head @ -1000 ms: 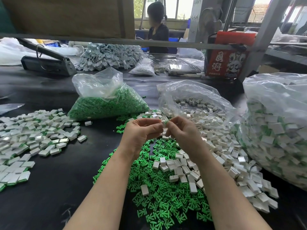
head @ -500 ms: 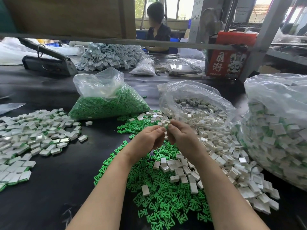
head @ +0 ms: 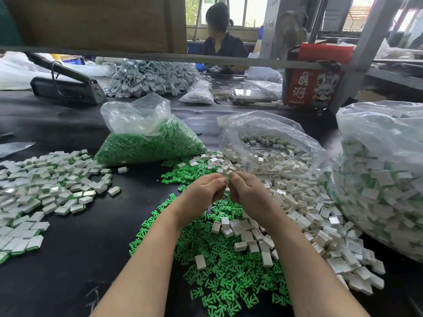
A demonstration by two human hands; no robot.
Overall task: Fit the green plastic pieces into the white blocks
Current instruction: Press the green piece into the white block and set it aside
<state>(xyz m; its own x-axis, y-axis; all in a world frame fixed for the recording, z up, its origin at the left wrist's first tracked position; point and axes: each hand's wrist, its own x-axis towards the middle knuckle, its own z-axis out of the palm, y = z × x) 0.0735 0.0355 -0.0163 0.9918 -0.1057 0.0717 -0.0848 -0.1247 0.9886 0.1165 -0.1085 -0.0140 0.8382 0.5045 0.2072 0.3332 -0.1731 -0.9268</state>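
Left hand (head: 201, 193) and right hand (head: 246, 193) meet fingertip to fingertip above the table, both pinched on one small white rectangular plastic block (head: 226, 173) (any green insert is hidden behind the fingers). Loose green forked plastic pieces (head: 219, 271) lie heaped directly below. Risks, as I judge them: insert going in skewed and jamming, or the block slipping from such a shallow pinch into the unsorted white blocks (head: 297, 202).

"国潮" on red box (head: 315, 88) (lion-dance art)
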